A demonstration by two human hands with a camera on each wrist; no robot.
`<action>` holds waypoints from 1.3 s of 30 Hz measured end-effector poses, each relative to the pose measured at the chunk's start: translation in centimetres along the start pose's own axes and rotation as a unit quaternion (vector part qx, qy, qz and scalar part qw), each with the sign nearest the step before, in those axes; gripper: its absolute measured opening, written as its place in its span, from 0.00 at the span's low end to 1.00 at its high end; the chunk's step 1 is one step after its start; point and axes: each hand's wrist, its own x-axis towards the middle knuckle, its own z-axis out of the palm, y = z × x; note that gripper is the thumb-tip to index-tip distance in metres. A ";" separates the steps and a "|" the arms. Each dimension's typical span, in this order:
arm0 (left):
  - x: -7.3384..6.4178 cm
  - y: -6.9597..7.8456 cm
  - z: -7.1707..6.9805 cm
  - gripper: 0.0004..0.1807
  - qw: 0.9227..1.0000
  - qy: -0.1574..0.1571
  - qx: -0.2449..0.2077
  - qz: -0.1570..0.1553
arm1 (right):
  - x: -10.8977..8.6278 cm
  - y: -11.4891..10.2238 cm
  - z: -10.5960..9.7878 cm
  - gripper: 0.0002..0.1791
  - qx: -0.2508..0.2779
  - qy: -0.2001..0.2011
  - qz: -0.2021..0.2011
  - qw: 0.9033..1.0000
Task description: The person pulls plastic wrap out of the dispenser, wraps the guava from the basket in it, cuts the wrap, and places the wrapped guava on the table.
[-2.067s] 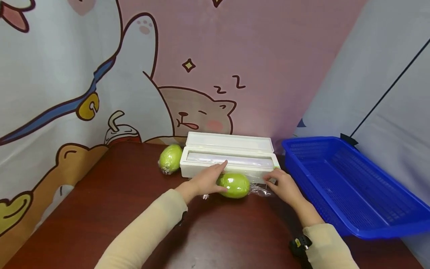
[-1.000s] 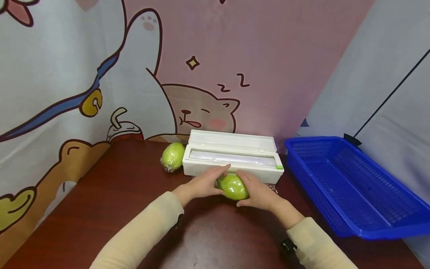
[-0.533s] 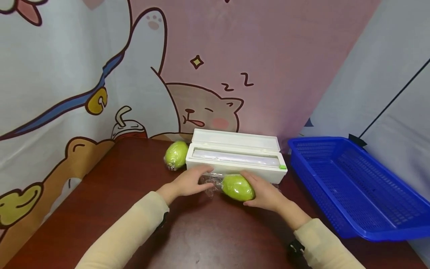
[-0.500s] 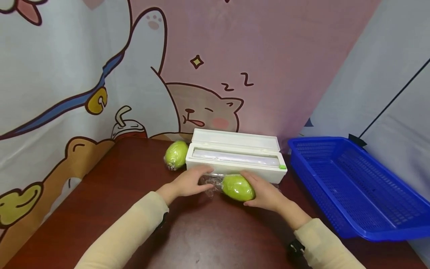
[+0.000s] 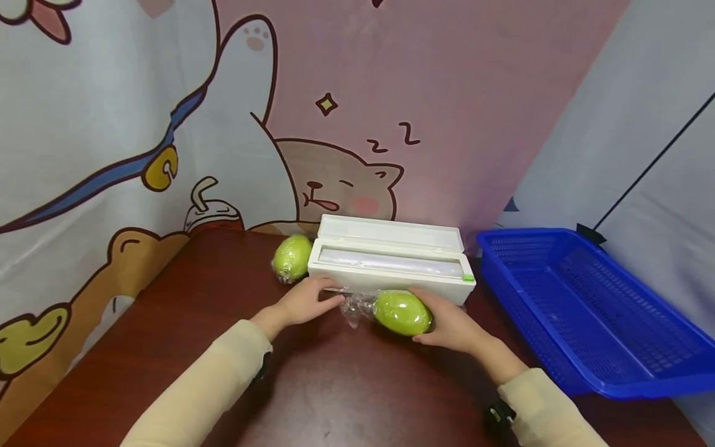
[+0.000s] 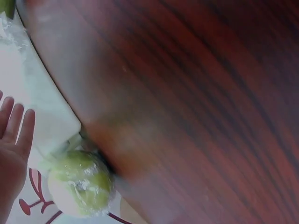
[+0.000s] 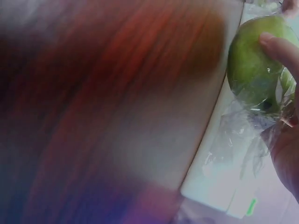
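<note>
In the head view my right hand (image 5: pixel 455 323) grips an oval green fruit (image 5: pixel 402 313) from its right side. The right wrist view shows the thumb lying across the green fruit (image 7: pixel 254 60), which is wrapped in clear film. Loose cling film (image 5: pixel 353 307) bunches out from the fruit's left end. Beside that bunch is my left hand (image 5: pixel 301 301), its thumb close to the film. Extended fingers (image 6: pixel 25 130) show in the left wrist view. Behind both hands stands a white cling film box (image 5: pixel 391 279), its lid raised and a film roll (image 5: pixel 391 261) inside.
A second film-wrapped green fruit (image 5: pixel 293 258) sits against the box's left end. To the right stands a blue plastic basket (image 5: pixel 581 385). The dark wooden table (image 5: pixel 346 397) meets a cartoon-printed cloth (image 5: pixel 447 124) at the back.
My right hand left the film on the fruit's right and took hold of the fruit, shifting it slightly right. The left hand let go of the fruit and moved left.
</note>
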 end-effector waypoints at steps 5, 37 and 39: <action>0.0 -0.3 0.1 0.19 1.000 -0.006 0.015 -0.012 | -0.4 0.4 -1.1 0.50 0.013 0.023 0.021 0.999; 1.1 1.1 2.1 0.11 0.993 -0.110 0.041 -0.029 | -0.9 -1.7 -0.6 0.47 0.035 -0.048 0.069 0.996; 1.2 1.3 2.2 0.12 0.991 -0.113 0.048 -0.049 | -0.9 -2.0 -0.7 0.47 0.042 -0.053 0.072 0.995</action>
